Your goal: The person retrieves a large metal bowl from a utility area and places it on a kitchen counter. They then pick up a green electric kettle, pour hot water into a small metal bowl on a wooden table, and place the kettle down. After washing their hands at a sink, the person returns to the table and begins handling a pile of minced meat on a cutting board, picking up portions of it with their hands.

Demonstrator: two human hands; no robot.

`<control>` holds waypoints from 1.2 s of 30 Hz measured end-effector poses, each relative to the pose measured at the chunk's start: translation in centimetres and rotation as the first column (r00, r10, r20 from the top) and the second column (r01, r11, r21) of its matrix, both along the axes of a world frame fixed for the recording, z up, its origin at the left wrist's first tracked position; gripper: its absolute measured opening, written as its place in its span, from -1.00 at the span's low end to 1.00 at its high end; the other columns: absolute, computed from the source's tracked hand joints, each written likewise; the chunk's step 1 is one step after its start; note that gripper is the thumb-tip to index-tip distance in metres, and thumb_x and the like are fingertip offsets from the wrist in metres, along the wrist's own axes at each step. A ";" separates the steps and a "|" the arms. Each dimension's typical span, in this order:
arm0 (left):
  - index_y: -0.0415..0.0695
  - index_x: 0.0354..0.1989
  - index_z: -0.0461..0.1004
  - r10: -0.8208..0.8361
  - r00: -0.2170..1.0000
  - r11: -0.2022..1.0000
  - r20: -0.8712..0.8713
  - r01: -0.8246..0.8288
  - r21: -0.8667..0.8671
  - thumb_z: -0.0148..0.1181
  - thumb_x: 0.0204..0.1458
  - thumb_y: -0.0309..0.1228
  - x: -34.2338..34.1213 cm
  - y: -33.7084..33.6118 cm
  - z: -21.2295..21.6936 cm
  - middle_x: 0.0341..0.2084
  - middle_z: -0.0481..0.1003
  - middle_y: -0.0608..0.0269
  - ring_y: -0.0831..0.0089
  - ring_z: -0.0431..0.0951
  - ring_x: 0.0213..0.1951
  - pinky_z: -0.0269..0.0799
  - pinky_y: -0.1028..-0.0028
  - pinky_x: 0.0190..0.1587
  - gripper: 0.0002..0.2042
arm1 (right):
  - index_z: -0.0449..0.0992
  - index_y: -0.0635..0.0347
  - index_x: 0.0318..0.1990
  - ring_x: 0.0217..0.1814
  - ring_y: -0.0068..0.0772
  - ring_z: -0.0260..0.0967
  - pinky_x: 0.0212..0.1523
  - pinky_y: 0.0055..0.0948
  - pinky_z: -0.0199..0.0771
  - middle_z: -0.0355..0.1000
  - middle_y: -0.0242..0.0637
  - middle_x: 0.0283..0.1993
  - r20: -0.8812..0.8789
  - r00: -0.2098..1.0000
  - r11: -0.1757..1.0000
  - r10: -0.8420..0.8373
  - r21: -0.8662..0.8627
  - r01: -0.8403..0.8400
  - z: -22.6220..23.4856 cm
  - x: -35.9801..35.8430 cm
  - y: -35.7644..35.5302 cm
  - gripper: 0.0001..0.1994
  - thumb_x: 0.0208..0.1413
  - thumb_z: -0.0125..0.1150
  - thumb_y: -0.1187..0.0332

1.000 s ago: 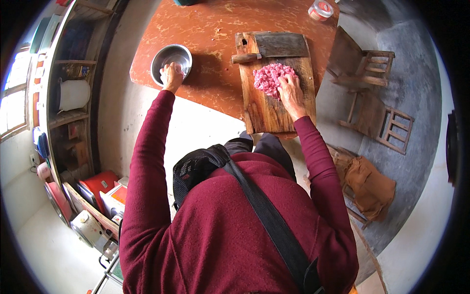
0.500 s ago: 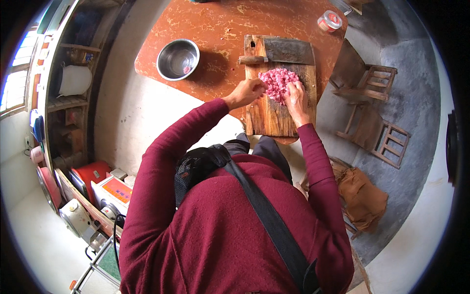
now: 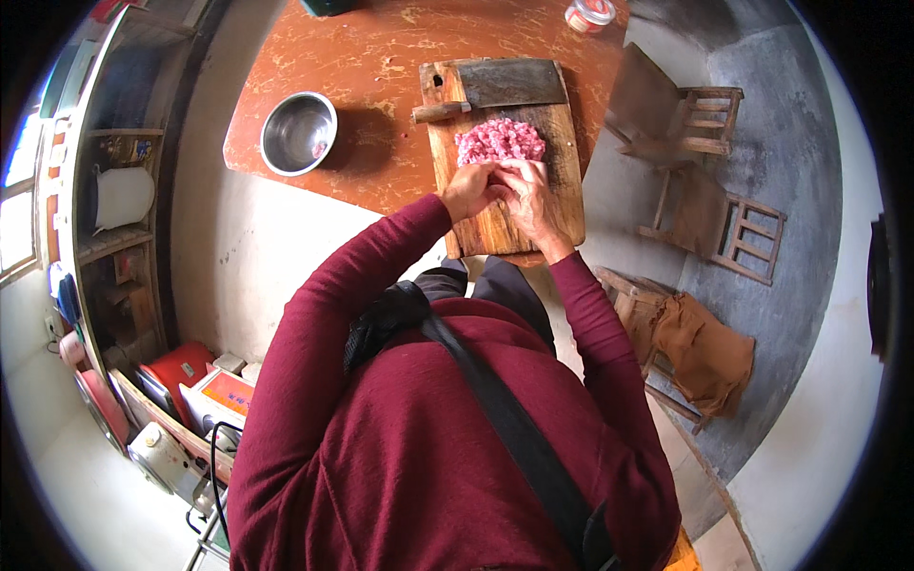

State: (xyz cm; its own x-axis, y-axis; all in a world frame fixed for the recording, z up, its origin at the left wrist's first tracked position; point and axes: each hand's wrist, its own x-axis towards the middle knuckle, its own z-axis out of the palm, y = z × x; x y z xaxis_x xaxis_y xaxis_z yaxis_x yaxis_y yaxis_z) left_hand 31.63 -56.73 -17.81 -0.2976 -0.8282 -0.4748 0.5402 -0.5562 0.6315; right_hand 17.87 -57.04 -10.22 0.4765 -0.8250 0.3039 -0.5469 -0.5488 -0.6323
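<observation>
A heap of pink minced meat [image 3: 500, 139] lies on a wooden cutting board [image 3: 562, 205] on a reddish-brown table [image 3: 381, 57]. A cleaver [image 3: 505, 84] with a wooden handle rests flat across the board's far end. My left hand [image 3: 468, 187] and my right hand [image 3: 526, 186] meet at the near edge of the meat, fingers curled together and pinching a bit of it. To the left on the table stands a steel bowl [image 3: 298, 133], with a small pink speck inside.
A small round container [image 3: 590, 13] sits at the table's far right corner. Wooden chairs [image 3: 709, 205] stand to the right, one with brown cloth [image 3: 705, 347] draped on it. Shelves [image 3: 114, 209] with a white pot line the left wall; boxes lie on the floor.
My left hand left the steel bowl and came across to the cutting board, joining my right hand at the meat. The view shifted slightly.
</observation>
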 end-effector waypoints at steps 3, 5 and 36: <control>-0.28 -0.25 0.36 0.122 0.988 0.973 -0.093 -0.101 0.205 -0.15 0.13 -0.43 0.6 0.2 1.4 -0.38 0.43 0.20 0.45 0.43 -0.33 0.39 0.48 -0.20 -0.81 | 0.50 0.25 -0.25 -0.13 -0.25 0.33 -0.11 -0.38 0.32 0.37 -0.19 -0.16 0.236 0.965 0.964 -0.116 0.260 0.052 -1.9 -1.5 -0.6 -0.80 -0.03 0.16 0.36; -0.28 -0.25 0.36 0.122 0.991 0.967 -0.051 -0.107 0.231 -0.14 0.13 -0.44 0.8 0.7 1.7 -0.37 0.42 0.21 0.46 0.43 -0.34 0.39 0.48 -0.20 -0.82 | 0.47 0.23 -0.18 -0.13 -0.25 0.32 -0.12 -0.36 0.33 0.36 -0.20 -0.16 0.103 0.964 0.943 -0.245 0.254 0.213 -4.1 -2.2 -1.7 -0.76 -0.04 0.16 0.37; -0.21 -0.31 0.34 0.189 0.940 0.981 -0.283 -0.166 0.104 -0.16 0.13 -0.48 0.2 0.4 3.0 -0.39 0.37 0.26 0.48 0.35 -0.34 0.32 0.49 -0.18 -0.88 | 0.54 0.16 -0.25 -0.22 -0.38 0.31 -0.16 -0.50 0.30 0.36 -0.30 -0.31 0.260 0.932 0.947 -0.251 0.267 0.180 0.5 -0.2 0.3 -0.83 -0.05 0.17 0.47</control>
State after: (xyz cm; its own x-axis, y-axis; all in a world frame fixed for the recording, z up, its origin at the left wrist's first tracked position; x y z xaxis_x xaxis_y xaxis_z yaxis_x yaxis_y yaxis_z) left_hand 31.87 -56.32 -14.79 -0.2833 -0.8442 -0.4552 0.7879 -0.4754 0.3914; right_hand 17.67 -56.79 -9.67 0.2004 -0.9620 0.1855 -0.4110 -0.2544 -0.8754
